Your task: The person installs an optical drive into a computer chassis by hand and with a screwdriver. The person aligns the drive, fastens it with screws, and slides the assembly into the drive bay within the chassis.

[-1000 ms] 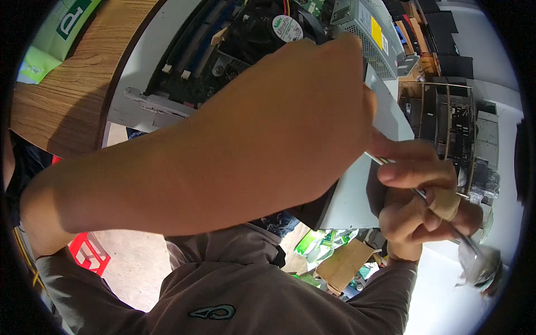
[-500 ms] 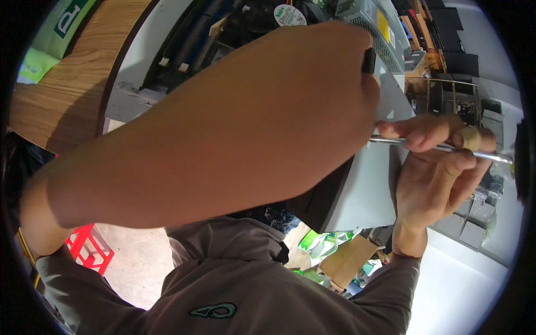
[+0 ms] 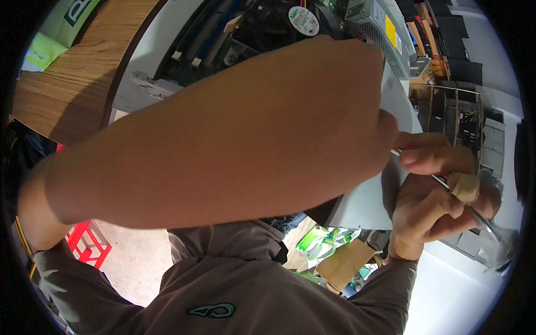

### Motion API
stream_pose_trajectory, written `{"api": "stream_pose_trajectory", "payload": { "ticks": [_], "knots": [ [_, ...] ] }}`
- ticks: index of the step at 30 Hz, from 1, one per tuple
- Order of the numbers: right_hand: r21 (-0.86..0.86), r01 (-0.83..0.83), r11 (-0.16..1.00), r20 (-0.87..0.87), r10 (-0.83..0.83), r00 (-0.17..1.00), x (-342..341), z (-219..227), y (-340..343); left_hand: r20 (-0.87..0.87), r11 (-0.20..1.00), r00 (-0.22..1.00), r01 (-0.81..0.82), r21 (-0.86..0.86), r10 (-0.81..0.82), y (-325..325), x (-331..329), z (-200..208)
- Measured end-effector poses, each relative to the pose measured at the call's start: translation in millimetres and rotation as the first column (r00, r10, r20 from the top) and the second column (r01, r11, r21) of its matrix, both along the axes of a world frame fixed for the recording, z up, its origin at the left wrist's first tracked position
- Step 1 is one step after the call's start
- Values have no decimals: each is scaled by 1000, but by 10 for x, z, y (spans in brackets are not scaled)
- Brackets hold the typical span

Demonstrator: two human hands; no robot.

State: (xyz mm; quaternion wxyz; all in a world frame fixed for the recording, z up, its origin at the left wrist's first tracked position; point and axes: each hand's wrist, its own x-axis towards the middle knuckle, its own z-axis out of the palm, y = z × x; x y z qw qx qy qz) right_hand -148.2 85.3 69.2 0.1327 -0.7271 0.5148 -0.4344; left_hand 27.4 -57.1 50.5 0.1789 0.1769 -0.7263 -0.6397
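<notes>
My left forearm crosses the view, and my left hand (image 3: 346,89) is curled over the front of the computer case (image 3: 365,204). Its fingers are mostly hidden behind its back, as is whatever they close on. Right beside it, my right hand (image 3: 435,195), with a tan wrap on one finger, grips a thin metal rod (image 3: 439,181). The rod slants down to the right; its lower end is pale and smeared by motion, and its upper end meets the left hand's edge. Inside the case sit a round-labelled fan (image 3: 304,21) and a metal power supply (image 3: 377,33).
A wooden table (image 3: 61,106) with a green bag (image 3: 47,47) lies at left. Shelving with boxes (image 3: 458,111) stands at right. Below are a cardboard box (image 3: 346,262), green-white packaging (image 3: 324,243) and a red stool (image 3: 89,245).
My right hand has turned and the rod has swung from nearly level to a downward slant. The left hand sits slightly further right and lower. The black piece by its fingers is out of sight.
</notes>
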Motion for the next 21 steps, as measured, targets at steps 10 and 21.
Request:
{"api": "stream_pose_trajectory", "payload": {
  "ticks": [10,21],
  "knots": [
    [96,68,993,272,-92,958,-85,37,-51,88,993,995,65,-97,-57,-148,-86,-243],
    [218,-170,961,772,-64,632,-537,-24,-163,-354,450,906,-222,-865,-233,81,183,-499]
  ]
}}
